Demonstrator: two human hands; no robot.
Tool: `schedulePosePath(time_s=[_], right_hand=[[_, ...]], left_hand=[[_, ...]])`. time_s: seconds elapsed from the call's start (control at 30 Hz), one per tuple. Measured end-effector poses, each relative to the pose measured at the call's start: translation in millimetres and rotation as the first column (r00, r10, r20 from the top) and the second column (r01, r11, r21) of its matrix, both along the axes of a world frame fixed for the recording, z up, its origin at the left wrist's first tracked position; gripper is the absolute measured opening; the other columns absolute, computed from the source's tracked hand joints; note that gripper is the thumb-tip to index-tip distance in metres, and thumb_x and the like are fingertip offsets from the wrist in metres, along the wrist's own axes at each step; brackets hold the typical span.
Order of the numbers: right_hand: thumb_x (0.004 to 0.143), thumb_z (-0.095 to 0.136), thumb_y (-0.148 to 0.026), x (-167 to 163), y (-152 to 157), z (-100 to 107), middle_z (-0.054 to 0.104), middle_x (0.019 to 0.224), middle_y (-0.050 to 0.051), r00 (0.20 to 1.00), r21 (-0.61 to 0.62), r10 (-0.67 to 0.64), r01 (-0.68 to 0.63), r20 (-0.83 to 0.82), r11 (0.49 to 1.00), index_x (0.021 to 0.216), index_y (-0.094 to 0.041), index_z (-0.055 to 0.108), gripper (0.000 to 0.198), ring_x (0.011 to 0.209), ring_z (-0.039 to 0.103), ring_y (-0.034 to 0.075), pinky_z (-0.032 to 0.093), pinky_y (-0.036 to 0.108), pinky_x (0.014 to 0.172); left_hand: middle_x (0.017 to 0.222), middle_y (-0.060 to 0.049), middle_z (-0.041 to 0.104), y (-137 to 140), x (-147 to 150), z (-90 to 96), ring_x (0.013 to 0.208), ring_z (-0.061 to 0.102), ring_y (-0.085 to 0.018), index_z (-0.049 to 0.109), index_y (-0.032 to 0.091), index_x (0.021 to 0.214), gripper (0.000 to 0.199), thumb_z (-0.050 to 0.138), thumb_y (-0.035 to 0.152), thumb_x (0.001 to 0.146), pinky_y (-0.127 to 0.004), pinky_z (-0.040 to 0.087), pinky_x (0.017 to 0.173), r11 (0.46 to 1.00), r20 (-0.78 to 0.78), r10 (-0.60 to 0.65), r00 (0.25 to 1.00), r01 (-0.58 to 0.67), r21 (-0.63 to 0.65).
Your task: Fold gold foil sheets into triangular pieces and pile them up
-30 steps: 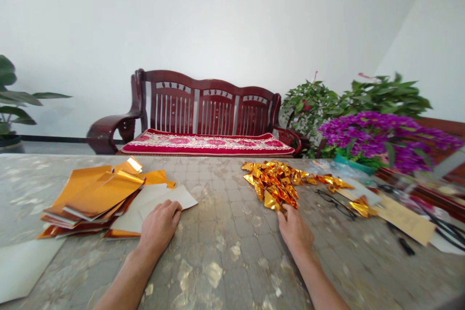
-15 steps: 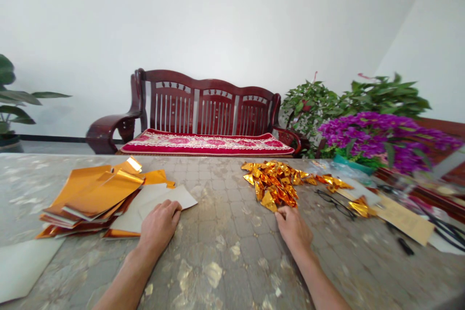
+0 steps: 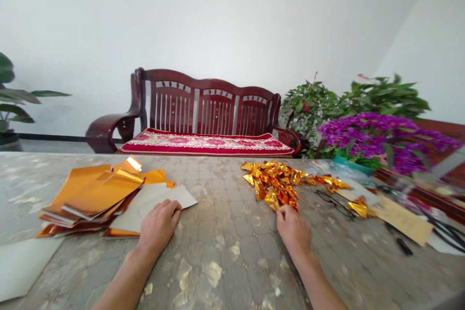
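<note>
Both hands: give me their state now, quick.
Left hand: fingers curled at a white sheet; holding cannot be told.
Right hand: fingertips at a gold foil piece; grip hidden, cannot be told.

We cannot see the fingertips of the left hand (image 3: 160,223), left of centre, curled under its knuckles, and right of centre we cannot tell whether the right hand (image 3: 295,230) pinches one of the gold folded pieces (image 3: 274,181). The bottom edge cuts off both forearms (image 3: 125,269) for us, while the left edge crops the pale sheet (image 3: 27,269) at lower left and the leafy plant (image 3: 16,98) above it. Mid-frame, the table (image 3: 218,276) hides the wooden bench's (image 3: 214,111) foot from us, and the tan card's (image 3: 405,218) marks at right are too blurred to read.
</note>
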State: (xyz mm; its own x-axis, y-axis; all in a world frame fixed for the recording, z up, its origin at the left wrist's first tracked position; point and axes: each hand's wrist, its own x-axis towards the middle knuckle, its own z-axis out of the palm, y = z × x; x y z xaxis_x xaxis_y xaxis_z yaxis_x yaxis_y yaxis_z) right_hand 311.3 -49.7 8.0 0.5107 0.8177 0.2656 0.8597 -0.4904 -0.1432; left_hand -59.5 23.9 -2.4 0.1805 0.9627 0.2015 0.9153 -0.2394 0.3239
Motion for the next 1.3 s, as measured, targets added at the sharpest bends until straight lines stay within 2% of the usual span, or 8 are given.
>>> schedulePosePath(time_s=[0.3, 0.73, 1.1, 1.2, 1.3], right_hand=[[0.093, 0.054, -0.027, 2, 10, -4, 0.071, 0.096, 0.004, 0.998, 0.131, 0.045, -0.049, 0.034, 0.990, 0.096, -0.023, 0.069, 0.016, 0.075, 0.061, 0.014, 0.028, 0.026, 0.058], [0.093, 0.056, -0.028, 17, 17, -17, 0.073, 0.101, 0.002, 0.998, 0.290, 0.070, -0.067, 0.002, 0.955, 0.101, -0.025, 0.072, 0.019, 0.079, 0.062, 0.015, 0.032, 0.024, 0.064], [0.093, 0.055, -0.030, 12, 7, -14, 0.073, 0.102, 0.000, 0.998, 0.304, 0.054, -0.040, -0.039, 0.952, 0.100, -0.027, 0.072, 0.019, 0.079, 0.064, 0.015, 0.035, 0.024, 0.065], [0.093, 0.054, -0.031, 5, 1, -11, 0.072, 0.107, -0.001, 0.998, 0.242, 0.067, -0.064, -0.006, 0.968, 0.103, -0.028, 0.071, 0.020, 0.082, 0.064, 0.015, 0.035, 0.024, 0.062], [0.095, 0.050, -0.031, 0, -1, -8, 0.070, 0.113, 0.001, 0.998, 0.142, 0.060, -0.062, 0.021, 0.988, 0.111, -0.029, 0.069, 0.025, 0.085, 0.065, 0.015, 0.036, 0.025, 0.061]], left_hand=[[0.096, -0.003, 0.065, -1, 1, 2.0, 0.096, 0.061, -0.020, 0.064, 0.024, 0.092, 0.023, 0.042, 0.030, 0.094, -0.029, 0.039, 0.076, 1.000, 0.005, 0.004, 1.000, -0.004, -0.005], [0.096, -0.003, 0.065, -3, 1, 2.3, 0.096, 0.061, -0.021, 0.064, 0.024, 0.092, 0.024, 0.041, 0.030, 0.093, -0.030, 0.039, 0.075, 1.000, 0.007, 0.007, 1.000, -0.007, -0.006], [0.096, -0.004, 0.066, -2, 2, 1.5, 0.096, 0.062, -0.021, 0.065, 0.024, 0.092, 0.025, 0.040, 0.029, 0.094, -0.030, 0.042, 0.076, 1.000, -0.035, -0.005, 0.999, 0.005, 0.018], [0.096, -0.005, 0.067, -4, 3, 2.3, 0.095, 0.063, -0.022, 0.065, 0.023, 0.096, 0.024, 0.042, 0.030, 0.093, -0.031, 0.043, 0.078, 0.997, -0.089, 0.001, 0.996, 0.006, 0.077], [0.101, -0.006, 0.067, -9, 7, 6.4, 0.098, 0.062, -0.024, 0.065, 0.023, 0.104, 0.023, 0.048, 0.033, 0.092, -0.035, 0.044, 0.084, 0.981, -0.100, -0.013, 0.995, 0.032, 0.192]])
